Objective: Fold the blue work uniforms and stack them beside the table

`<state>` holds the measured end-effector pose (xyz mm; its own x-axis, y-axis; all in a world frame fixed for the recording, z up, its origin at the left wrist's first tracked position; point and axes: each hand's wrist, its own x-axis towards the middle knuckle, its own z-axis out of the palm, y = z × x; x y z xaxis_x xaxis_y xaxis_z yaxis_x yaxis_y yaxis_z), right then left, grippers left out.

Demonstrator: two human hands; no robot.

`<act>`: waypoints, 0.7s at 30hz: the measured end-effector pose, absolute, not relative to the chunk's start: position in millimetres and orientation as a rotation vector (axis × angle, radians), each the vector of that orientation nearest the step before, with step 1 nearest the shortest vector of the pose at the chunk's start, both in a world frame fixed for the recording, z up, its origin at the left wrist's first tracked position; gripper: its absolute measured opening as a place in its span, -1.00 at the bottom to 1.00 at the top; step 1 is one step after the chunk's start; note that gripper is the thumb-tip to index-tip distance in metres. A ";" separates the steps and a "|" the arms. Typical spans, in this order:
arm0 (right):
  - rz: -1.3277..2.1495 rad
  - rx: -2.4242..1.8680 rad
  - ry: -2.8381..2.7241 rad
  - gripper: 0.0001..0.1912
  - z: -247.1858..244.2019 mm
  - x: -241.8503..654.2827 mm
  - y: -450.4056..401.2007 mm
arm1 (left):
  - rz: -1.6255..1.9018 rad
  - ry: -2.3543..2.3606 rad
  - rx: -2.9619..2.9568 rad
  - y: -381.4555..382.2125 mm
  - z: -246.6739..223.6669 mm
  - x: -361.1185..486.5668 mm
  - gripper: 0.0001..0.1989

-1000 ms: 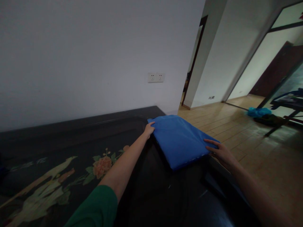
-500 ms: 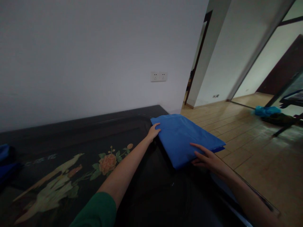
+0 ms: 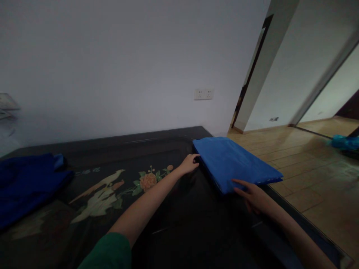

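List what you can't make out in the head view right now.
All in the head view:
Underside and inner layers of the folded blue cloth: hidden by its top layer.
Whether the left hand touches that cloth: too dark at its edge.
Palm of the right hand: hidden by the back of the hand.
Rest of the other blue cloth: cut off by the left edge.
Writing on the tabletop: too small to read.

Dim indoor light greys the wall (image 3: 112, 67) behind the folded blue fabric (image 3: 235, 158) | floor (image 3: 303, 164) to its right catches pale sheen | black tabletop (image 3: 182, 220) before it sinks into shadow | far-right background beyond it softens
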<state>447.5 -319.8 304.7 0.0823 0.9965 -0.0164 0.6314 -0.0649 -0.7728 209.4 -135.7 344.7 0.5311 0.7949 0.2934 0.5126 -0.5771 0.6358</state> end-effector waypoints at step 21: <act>-0.144 -1.219 -2.106 -0.51 260.2 305.1 -285.9 | 0.795 3.116 1.743 -342.9 351.2 -375.7 -0.35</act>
